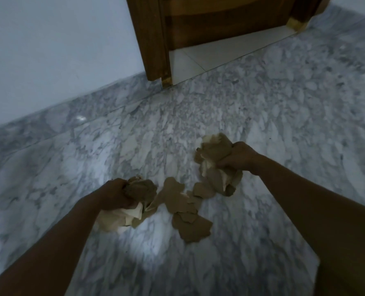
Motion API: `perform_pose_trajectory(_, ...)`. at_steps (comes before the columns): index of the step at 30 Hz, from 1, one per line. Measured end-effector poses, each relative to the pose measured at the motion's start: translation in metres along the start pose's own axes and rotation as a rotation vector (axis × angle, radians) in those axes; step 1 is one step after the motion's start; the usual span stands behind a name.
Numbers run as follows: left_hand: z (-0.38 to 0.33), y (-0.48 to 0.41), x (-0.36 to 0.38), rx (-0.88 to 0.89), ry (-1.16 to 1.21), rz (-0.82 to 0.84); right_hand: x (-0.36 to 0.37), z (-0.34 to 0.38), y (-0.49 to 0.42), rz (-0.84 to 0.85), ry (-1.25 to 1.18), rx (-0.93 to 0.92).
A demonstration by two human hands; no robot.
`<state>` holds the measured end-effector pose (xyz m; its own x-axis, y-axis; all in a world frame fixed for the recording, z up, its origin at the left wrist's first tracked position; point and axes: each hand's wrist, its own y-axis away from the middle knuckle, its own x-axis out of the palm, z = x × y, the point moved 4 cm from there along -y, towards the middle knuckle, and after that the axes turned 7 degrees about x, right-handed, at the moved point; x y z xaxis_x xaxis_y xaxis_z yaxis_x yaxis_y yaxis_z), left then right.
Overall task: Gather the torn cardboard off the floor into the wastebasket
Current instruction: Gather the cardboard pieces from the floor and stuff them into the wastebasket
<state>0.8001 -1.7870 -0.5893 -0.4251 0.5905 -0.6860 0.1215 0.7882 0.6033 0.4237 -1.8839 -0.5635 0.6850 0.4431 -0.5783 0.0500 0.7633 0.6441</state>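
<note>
Both hands, left hand (115, 194) and right hand (239, 157), grip cardboard wads; loose scraps (183, 208) lie at lower centre. Next, find the unseen wastebasket.

My left hand (115, 194) and right hand (239, 155) each grip crumpled brown torn cardboard, with loose brown cardboard scraps (186, 210) on the grey marble floor (284, 116) between them.

Looks like a home hallway: grey-veined marble floor (262, 99) with matching skirting (74, 110), plain pale wall (60, 39), and a wooden door frame (153, 39) opening onto white tiles (209, 52).
</note>
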Motion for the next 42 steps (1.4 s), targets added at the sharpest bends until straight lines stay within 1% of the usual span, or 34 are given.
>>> perform_pose_trajectory(1, 0.000, 0.002, -0.003, -0.010, 0.032, 0.008, 0.001, 0.004, 0.004, 0.120, 0.004, 0.003)
perform_pose_trajectory(2, -0.001, 0.002, -0.007, -0.012, 0.056, 0.010, 0.003, 0.008, 0.008, 0.214, 0.074, -0.013)
perform_pose_trajectory(3, -0.002, 0.004, -0.011, -0.010, 0.072, 0.007, 0.007, 0.012, 0.013, 0.261, 0.189, -0.050)
perform_pose_trajectory(5, -0.005, 0.006, -0.019, -0.007, 0.087, -0.017, 0.027, 0.018, 0.021, 0.275, 0.397, -0.153)
perform_pose_trajectory(8, -0.012, 0.011, -0.027, 0.004, 0.123, -0.025, 0.075, 0.005, 0.020, 0.227, 0.565, -0.238)
perform_pose_trajectory(10, -0.016, 0.014, -0.027, 0.015, 0.151, -0.007, 0.092, -0.006, 0.018, 0.135, 0.613, -0.266)
perform_pose_trajectory(12, -0.019, 0.018, -0.026, 0.018, 0.175, -0.006, 0.097, -0.013, 0.016, 0.076, 0.648, -0.282)
perform_pose_trajectory(15, -0.026, 0.021, -0.024, 0.017, 0.248, -0.035, 0.098, -0.013, 0.014, 0.067, 0.648, -0.339)
perform_pose_trajectory(17, -0.032, 0.021, -0.026, 0.046, 0.296, -0.043, 0.099, -0.013, 0.014, 0.067, 0.630, -0.373)
perform_pose_trajectory(21, -0.050, 0.016, -0.029, 0.077, 0.352, -0.031, 0.103, -0.011, 0.018, -0.052, 0.693, -0.453)
perform_pose_trajectory(25, -0.064, 0.012, -0.031, 0.105, 0.362, -0.019, 0.105, -0.011, 0.020, -0.077, 0.718, -0.450)
perform_pose_trajectory(27, -0.067, 0.010, -0.030, 0.108, 0.375, -0.029, 0.103, -0.012, 0.019, -0.046, 0.670, -0.420)
perform_pose_trajectory(32, -0.067, 0.005, -0.027, 0.106, 0.403, -0.047, 0.083, -0.017, 0.018, 0.207, 0.411, -0.279)
perform_pose_trajectory(35, -0.070, -0.001, -0.030, 0.113, 0.430, -0.049, 0.049, -0.017, 0.023, 0.293, 0.271, -0.209)
perform_pose_trajectory(37, -0.077, -0.007, -0.030, 0.127, 0.462, -0.089, 0.029, -0.025, 0.021, 0.327, 0.071, -0.118)
perform_pose_trajectory(39, -0.089, -0.012, -0.028, 0.147, 0.505, -0.151, 0.015, -0.034, 0.018, 0.353, -0.244, -0.032)
perform_pose_trajectory(41, -0.103, -0.016, -0.023, 0.175, 0.560, -0.194, 0.011, -0.037, 0.015, 0.389, -0.539, 0.004)
perform_pose_trajectory(42, -0.111, -0.018, -0.019, 0.189, 0.601, -0.211, 0.012, -0.035, 0.016, 0.402, -0.644, -0.009)
